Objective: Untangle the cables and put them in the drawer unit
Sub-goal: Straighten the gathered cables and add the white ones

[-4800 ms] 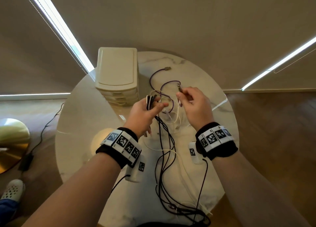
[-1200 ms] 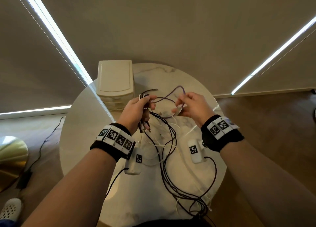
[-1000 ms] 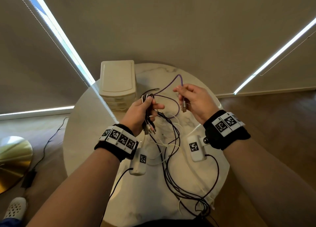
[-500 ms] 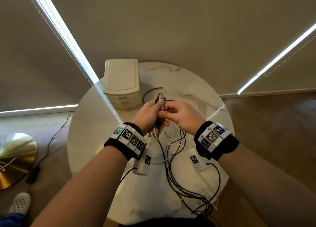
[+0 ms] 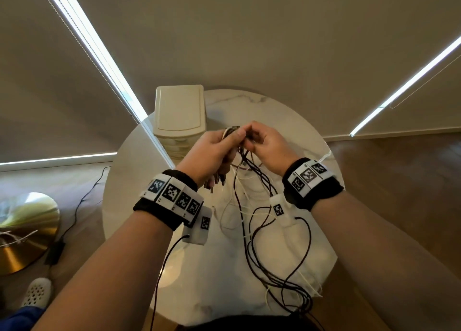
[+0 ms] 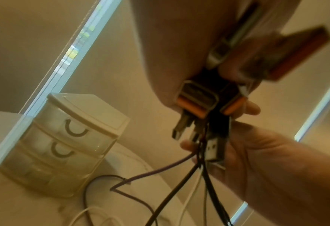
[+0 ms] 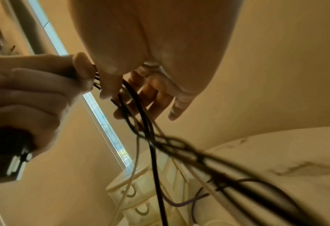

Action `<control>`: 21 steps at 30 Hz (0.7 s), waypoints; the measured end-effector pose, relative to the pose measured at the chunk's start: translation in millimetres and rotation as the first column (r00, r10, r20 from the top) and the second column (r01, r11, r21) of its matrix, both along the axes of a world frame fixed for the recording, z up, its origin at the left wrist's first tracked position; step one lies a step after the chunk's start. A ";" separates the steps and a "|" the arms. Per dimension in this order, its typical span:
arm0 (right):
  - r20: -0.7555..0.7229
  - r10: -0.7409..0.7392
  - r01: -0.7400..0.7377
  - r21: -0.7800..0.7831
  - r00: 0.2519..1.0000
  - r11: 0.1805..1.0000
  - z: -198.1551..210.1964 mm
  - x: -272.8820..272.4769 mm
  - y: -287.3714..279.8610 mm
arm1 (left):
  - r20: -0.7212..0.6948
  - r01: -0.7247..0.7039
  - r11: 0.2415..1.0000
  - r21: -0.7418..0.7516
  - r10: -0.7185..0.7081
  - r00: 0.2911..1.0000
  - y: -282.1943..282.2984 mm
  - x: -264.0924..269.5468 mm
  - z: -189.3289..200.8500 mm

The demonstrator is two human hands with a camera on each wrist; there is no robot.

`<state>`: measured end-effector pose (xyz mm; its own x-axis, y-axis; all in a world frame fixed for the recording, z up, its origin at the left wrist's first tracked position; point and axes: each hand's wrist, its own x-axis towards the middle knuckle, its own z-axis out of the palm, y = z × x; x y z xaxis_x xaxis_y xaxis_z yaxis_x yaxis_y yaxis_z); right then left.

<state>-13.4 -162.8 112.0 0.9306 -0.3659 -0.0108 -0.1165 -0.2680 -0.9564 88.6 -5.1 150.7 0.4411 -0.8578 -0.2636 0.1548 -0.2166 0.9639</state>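
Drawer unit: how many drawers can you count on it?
3 on the drawer unit, stacked: top drawer, middle drawer, bottom drawer, whose handle I can't make out. All look closed.

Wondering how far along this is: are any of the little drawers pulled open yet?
No, the drawers of the drawer unit all sit flush and closed.

Tangled dark and white cables [image 5: 252,221] trail beside the closed drawer unit [image 5: 179,111].

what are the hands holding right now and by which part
The left hand grips a bundle of dark, white and purple cables just behind their plug ends. The right hand pinches the strands right beside that grip.
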 end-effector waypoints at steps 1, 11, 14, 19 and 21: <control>0.024 -0.014 0.012 0.048 1.000 0.999 -0.5 4.5 -0.4 | -0.031 -0.020 0.999 -0.027 0.019 0.999 -0.6 2.5 6.3; -0.223 -0.115 0.093 -0.110 0.968 0.990 -31.6 -30.4 -22.5 | -0.262 -0.366 0.895 -0.256 0.300 0.917 14.8 37.6 39.9; -0.284 -0.113 0.110 -0.025 0.952 0.994 -34.3 -47.7 -23.2 | -0.231 -0.410 0.881 -0.238 0.358 0.905 18.6 44.9 31.7; -0.398 -0.189 0.109 -0.214 0.898 0.971 -84.4 -83.5 -28.6 | -0.251 -0.555 0.797 -0.237 0.502 0.828 14.4 41.9 16.2; -0.516 -0.171 -0.015 -0.337 0.840 0.941 -105.0 -101.9 -25.5 | -0.251 -0.587 0.771 -0.247 0.534 0.807 13.4 39.1 13.2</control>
